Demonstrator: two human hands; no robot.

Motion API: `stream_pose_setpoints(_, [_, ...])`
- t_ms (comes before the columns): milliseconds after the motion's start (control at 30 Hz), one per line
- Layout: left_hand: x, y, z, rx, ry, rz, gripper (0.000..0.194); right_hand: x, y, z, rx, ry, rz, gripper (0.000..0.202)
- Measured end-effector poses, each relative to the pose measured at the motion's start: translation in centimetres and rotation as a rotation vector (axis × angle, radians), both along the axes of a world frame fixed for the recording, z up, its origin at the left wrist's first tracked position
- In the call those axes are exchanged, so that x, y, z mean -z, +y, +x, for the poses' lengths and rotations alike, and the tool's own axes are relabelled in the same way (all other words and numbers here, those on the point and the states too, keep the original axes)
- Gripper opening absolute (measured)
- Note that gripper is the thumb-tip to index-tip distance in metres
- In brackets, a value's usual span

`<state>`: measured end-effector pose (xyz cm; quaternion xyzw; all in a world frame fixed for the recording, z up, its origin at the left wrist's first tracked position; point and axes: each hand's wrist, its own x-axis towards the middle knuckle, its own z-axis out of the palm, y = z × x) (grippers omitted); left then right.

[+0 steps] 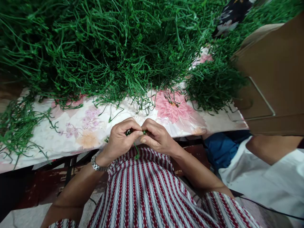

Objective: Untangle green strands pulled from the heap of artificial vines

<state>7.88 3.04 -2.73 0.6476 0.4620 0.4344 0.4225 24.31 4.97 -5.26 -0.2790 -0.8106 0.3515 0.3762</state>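
Head view: the left hand [123, 136] and right hand [158, 136] both pinch a green sprig [136, 151] at the near edge of the table [71, 142], the large pile [118, 53] beyond. Part dangles over the striped shirt [142, 186]. The grip hides most of it, so an uneven tug could snap a thin stem; a loose pinch could drop it.
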Motion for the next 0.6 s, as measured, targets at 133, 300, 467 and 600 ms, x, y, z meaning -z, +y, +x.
stream_pose_setpoints(133, [-0.1,-0.1,-0.4,0.114,-0.093,-0.137,0.01,0.0,0.3,0.4,-0.116,-0.001,0.036,0.032])
stream_pose_setpoints(300, [-1.0,-0.2,-1.2,0.34,0.104,-0.094,0.016,-0.6,0.4,1.1,-0.385,-0.139,0.066,0.03])
stream_pose_setpoints(467, [-1.3,0.2,-1.9,0.233,0.206,0.047,0.016,-1.1,0.8,2.0,-0.481,-0.234,0.051,0.033])
stream_pose_setpoints(600, [-0.6,1.0,-1.5,0.093,0.083,-0.003,0.009,-1.0,1.5,2.3,-0.166,-0.003,-0.061,0.029])
